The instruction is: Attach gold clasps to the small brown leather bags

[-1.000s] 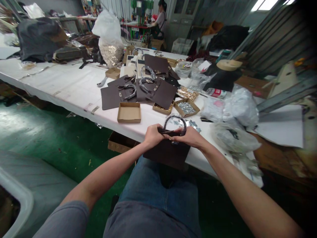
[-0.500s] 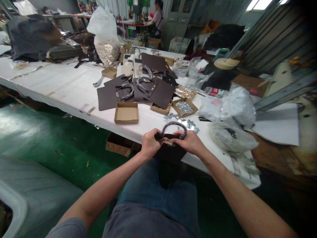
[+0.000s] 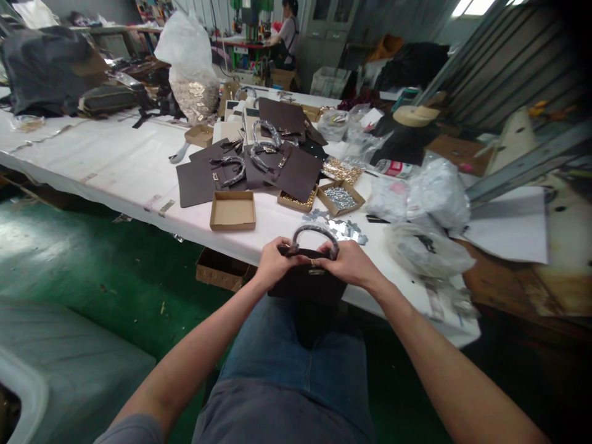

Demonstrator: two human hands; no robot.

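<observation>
Brown panel: a dark brown bag front panel (image 3: 308, 282) stands upright at the near edge of the tabletop (image 3: 120, 163), over the person's lap, held between both hands.
Handle: a curved handle wrapped in clear film (image 3: 314, 232) arches above the panel's top edge, and both of its ends meet the panel.
Left hand: the left hand (image 3: 272, 262) has its grip closed on the panel's top left corner, at the handle's left end.
Right hand: the right hand (image 3: 349, 264) has its grip closed on the top right, fingers over the handle's right end, just beside a small gold fitting (image 3: 313, 264).
Progress: the handle looks already mounted on this panel; whether the gold fitting is fully fastened is too small to tell, so I judge the piece near done but not released.
Finished pile: a heap of similar brown panels with handles (image 3: 259, 163) lies further back on the tabletop, well apart from the hands.
Hardware: an empty cardboard tray (image 3: 232, 211), a tray of gold parts (image 3: 296, 200) and a tray of silver parts (image 3: 340, 197) sit between the pile and the hands, with loose silver pieces (image 3: 342, 227) just beyond the handle.
Surroundings: plastic bags (image 3: 428, 197) lie to the right; a big white sack of metal parts (image 3: 189, 68) stands at the back.
Other person: someone works at a green machine (image 3: 252, 15) far behind, well apart.
</observation>
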